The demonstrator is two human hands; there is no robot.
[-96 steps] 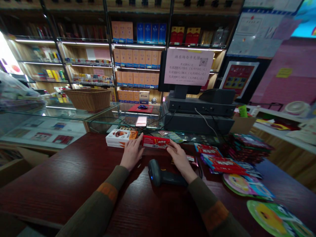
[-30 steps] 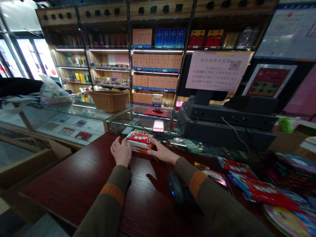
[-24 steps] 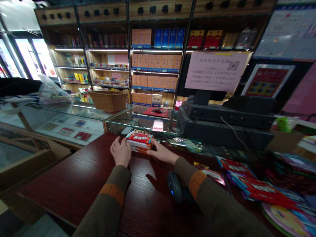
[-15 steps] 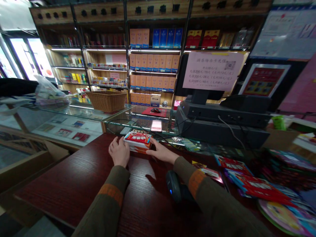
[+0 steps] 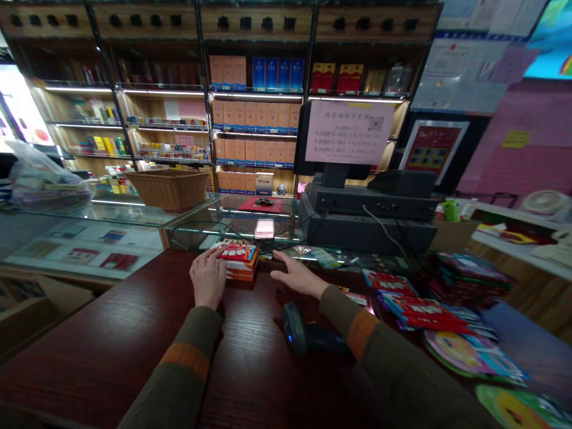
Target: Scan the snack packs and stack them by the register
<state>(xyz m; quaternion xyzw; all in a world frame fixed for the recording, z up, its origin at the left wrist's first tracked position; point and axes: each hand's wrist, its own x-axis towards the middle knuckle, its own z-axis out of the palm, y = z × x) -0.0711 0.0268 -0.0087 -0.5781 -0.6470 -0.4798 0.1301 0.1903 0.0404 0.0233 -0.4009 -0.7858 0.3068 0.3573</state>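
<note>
A small stack of red, white and orange packs [image 5: 241,261] lies near the far edge of the dark red wooden table [image 5: 250,369]. My left hand [image 5: 208,277] rests against the stack's left side, fingers bent over its edge and a little apart; its fingertips are partly hard to make out. To the right of the stack, separated from it by a gap, my right hand [image 5: 298,275] is held with thumb and fingers spread and nothing in it. A dark handheld scanner [image 5: 295,329] with a blue light lies below my right hand.
Red snack packets [image 5: 429,313] and round colourful packs [image 5: 460,351] cover the table's right side. Behind are a glass counter with a lit phone [image 5: 264,229], a wicker basket [image 5: 172,189], a monitor [image 5: 344,134] bearing a pink sign, cables and stocked shelves.
My right hand has come off the right side of the stack and moved right. My left hand stays at the stack. The view has turned to the right.
</note>
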